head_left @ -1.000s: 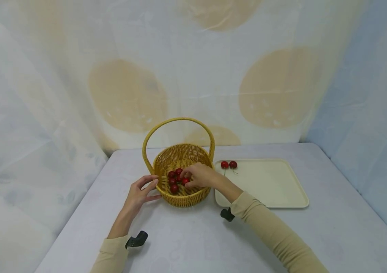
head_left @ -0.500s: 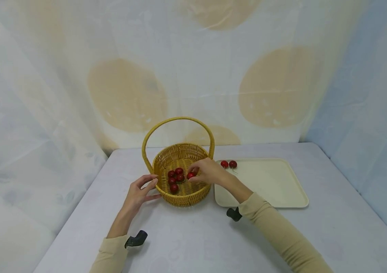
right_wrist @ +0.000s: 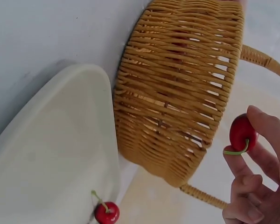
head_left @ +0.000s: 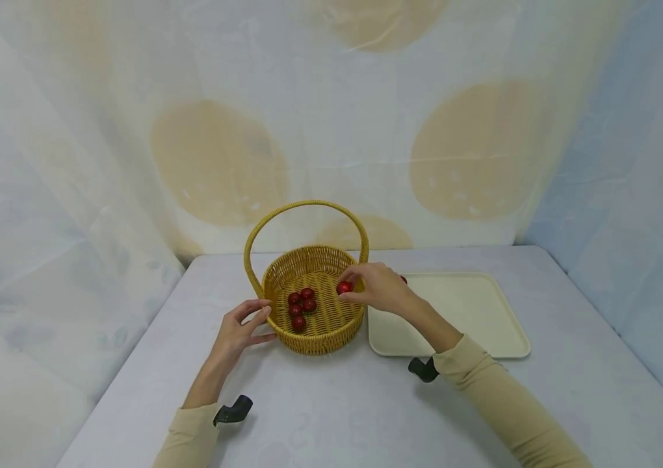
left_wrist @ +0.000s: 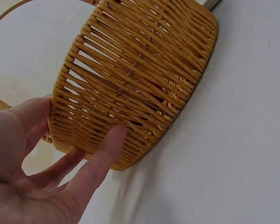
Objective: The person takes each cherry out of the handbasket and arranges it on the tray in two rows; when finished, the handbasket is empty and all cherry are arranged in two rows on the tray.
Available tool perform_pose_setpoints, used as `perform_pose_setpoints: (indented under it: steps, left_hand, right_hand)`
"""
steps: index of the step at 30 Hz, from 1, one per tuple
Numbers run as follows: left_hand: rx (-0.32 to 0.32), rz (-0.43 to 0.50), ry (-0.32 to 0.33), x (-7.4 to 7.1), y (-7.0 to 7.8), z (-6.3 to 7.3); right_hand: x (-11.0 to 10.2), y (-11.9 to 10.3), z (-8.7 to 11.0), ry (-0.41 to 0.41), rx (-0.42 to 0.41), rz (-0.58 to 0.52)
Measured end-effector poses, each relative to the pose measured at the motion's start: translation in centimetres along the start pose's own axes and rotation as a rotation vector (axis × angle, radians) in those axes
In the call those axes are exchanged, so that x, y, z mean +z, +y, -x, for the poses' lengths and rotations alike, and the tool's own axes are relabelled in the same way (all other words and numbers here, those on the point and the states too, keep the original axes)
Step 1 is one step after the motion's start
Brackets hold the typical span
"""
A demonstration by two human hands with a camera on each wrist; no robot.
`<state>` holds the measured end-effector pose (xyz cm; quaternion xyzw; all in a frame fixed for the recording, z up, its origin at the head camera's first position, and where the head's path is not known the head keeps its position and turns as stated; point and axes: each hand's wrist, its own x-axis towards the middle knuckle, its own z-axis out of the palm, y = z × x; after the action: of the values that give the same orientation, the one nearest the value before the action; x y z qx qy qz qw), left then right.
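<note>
A woven basket (head_left: 331, 338) with a tall arched handle (head_left: 306, 203) stands mid-table. My left hand (head_left: 240, 331) holds its left rim; in the left wrist view one fingertip presses the outer wall (left_wrist: 130, 84) while other digits meet the rim. Several dark red cherries (head_left: 295, 310) lie in the left part of the basket floor. Between thumb and fingertips, my right hand (head_left: 384, 288) pinches a red cherry (head_left: 344, 287) over the basket's right rim. In the right wrist view this cherry (right_wrist: 242, 133) has a curved green stem and is raised beyond the rim.
Right of the basket, close against it, lies a cream rectangular tray (head_left: 460, 318). A cherry (right_wrist: 107, 213) with a stem rests at its far left corner, mostly behind my right hand in the head view. A patterned cloth (head_left: 331, 130) hangs behind the table.
My right hand has lifted a cherry from the group in the basket and carried it up and right to the rim, covering the tray's corner cherries. The left hand stays put.
</note>
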<state>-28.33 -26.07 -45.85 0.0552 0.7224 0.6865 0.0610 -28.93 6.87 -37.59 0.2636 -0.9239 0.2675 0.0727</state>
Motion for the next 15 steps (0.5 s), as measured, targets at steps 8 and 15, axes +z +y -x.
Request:
perform_pose_setpoints:
  steps: [8,15]
  left_hand:
    - [0.001,0.003,-0.005,0.0,0.1,-0.1]
    - [0.009,0.010,-0.010,-0.1,0.0,-0.1]
  right_hand:
    - [-1.6,1.1,1.5,0.058,0.013,0.000]
    - [-2.4,3.1,3.0,0.117,0.028,0.000]
